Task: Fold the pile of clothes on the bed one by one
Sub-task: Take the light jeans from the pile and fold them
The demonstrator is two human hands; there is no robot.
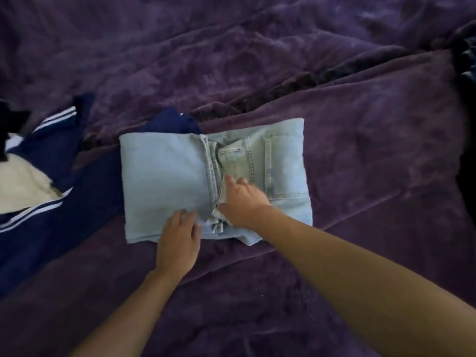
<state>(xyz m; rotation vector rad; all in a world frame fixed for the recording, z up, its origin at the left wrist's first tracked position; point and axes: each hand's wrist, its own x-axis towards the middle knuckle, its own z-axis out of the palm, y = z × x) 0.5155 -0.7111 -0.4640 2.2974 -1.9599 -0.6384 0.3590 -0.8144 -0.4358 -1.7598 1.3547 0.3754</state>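
Jeans (164,176): folded compact on the bed (360,150), nearly done.
Left hand (177,243): spread flat, pressing the near edge.
Right hand (242,202): at the hem; grip unclear.
Remaining: navy striped garment (38,228), cream garment (20,186), unfolded.

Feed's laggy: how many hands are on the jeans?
2. Left hand rests on the near edge of the jeans; right hand presses at their centre fold. Neither hidden.
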